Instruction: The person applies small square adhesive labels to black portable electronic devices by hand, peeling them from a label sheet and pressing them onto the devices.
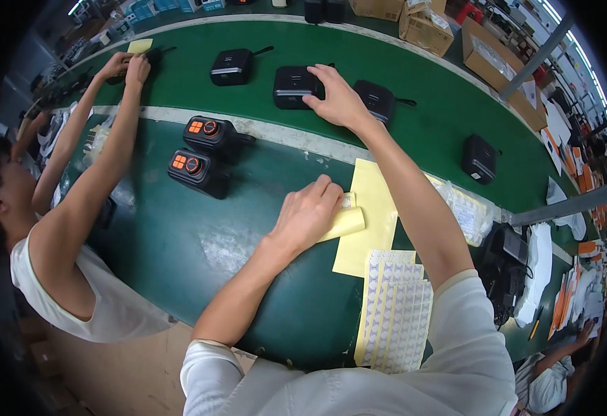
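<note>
My right hand reaches over the green belt, its thumb and fingers spanning the right end of a black box-shaped device. A second black device with a wrist strap is just beyond my right wrist, partly hidden by it. Lower down, my left hand is closed on a folded yellow label sheet at the workbench. Under that sheet lies a larger yellow backing sheet. Sheets of small printed labels are stacked near my body.
Two black devices with orange buttons stand left on the bench. More black devices sit along the belt. At left, a co-worker's hands handle a dark item. A bagged label stack and black device lie right.
</note>
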{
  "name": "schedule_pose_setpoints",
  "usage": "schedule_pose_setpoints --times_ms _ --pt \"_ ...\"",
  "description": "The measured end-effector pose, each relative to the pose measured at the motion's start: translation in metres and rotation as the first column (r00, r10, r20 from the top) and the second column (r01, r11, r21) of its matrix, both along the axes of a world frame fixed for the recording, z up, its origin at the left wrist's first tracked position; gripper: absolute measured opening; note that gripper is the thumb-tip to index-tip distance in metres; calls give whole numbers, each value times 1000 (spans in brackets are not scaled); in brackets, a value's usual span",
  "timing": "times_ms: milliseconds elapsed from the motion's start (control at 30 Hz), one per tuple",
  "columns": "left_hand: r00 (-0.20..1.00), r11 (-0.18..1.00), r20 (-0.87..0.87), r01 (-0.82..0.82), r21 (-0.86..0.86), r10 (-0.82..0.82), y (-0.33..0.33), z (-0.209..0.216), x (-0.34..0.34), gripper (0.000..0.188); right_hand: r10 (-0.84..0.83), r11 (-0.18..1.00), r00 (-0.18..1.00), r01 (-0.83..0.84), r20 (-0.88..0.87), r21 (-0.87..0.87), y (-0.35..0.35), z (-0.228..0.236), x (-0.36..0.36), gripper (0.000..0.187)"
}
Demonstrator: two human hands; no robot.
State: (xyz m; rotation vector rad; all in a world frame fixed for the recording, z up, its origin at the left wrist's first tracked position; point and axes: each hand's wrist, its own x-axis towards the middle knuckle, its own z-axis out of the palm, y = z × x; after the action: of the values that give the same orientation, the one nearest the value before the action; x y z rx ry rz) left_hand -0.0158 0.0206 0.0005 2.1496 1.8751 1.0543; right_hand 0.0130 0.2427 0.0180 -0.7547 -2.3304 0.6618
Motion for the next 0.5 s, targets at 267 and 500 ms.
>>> schedule_pose_setpoints --times_ms 267,500 --pt "996 997 62 65 -47 -62 1 -5 -10 12 110 993 960 -96 259 -67 35 -4 -9 88" --pt "370 977 916 83 -196 152 43 9 -51 14 93 987 957 -52 275 -155 33 18 4 81"
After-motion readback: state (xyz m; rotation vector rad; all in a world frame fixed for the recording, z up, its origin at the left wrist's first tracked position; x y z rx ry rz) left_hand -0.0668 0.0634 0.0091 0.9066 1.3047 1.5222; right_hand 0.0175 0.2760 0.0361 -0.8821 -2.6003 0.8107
